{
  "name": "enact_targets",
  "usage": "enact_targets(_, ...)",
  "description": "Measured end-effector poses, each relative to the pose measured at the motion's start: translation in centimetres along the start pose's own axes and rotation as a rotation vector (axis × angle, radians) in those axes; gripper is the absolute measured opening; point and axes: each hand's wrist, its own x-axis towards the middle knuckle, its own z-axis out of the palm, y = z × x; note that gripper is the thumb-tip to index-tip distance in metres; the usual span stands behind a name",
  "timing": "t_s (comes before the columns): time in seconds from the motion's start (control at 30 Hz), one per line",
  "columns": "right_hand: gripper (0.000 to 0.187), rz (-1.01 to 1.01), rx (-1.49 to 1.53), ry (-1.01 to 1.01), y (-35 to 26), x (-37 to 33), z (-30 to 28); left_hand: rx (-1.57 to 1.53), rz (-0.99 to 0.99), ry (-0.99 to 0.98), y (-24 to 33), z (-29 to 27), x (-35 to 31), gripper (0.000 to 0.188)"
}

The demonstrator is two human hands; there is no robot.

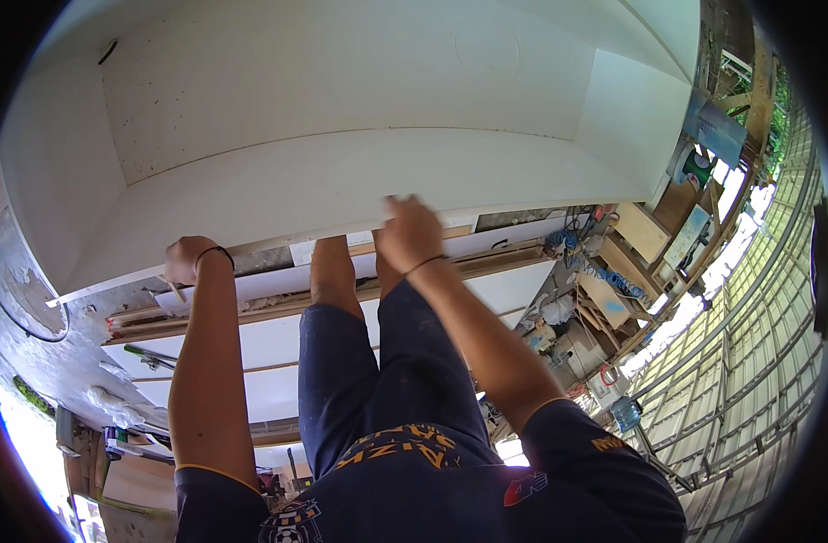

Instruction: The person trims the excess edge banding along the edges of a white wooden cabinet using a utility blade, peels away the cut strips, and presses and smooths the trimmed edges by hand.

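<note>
A large white open-fronted cabinet (pixel 359 176) spans the space in front of me, its long front edge running across at hand height. At the left part of that edge, my left hand (pixel 192 258) is closed, wearing a dark band at the wrist. A short pale stick-like piece (pixel 176 291) juts out beneath it; whether the hand grips this piece or the edge is unclear. Near the middle of the edge is my right hand (pixel 411 233), blurred by motion, its fingers curled together. Whatever it may hold is too small or smeared to name.
White panels (pixel 273 348) and long wooden strips (pixel 341 291) lie below, around my legs. Boards (pixel 642 231), a blue coiled hose (pixel 613 279) and a water jug (pixel 626 414) are to the right. A light slatted wall (pixel 749 362) stands beyond.
</note>
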Motion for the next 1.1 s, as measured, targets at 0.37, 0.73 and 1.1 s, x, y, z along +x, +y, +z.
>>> enact_targets(0.37,0.031,0.343,-0.249,-0.163,13.4,2.2,-8.0,-0.077,0.020,-0.002,-0.5,0.5,1.3,0.048)
enact_targets(0.73,0.030,-0.104,0.156,-0.178,-6.0,1.0,-1.5,0.732,0.334,0.017,-4.4,5.4,9.8,0.043)
enact_targets(1.1,0.037,0.537,-0.404,0.083,34.8,2.9,-10.7,0.603,0.312,0.161,-5.9,8.1,21.3,0.027)
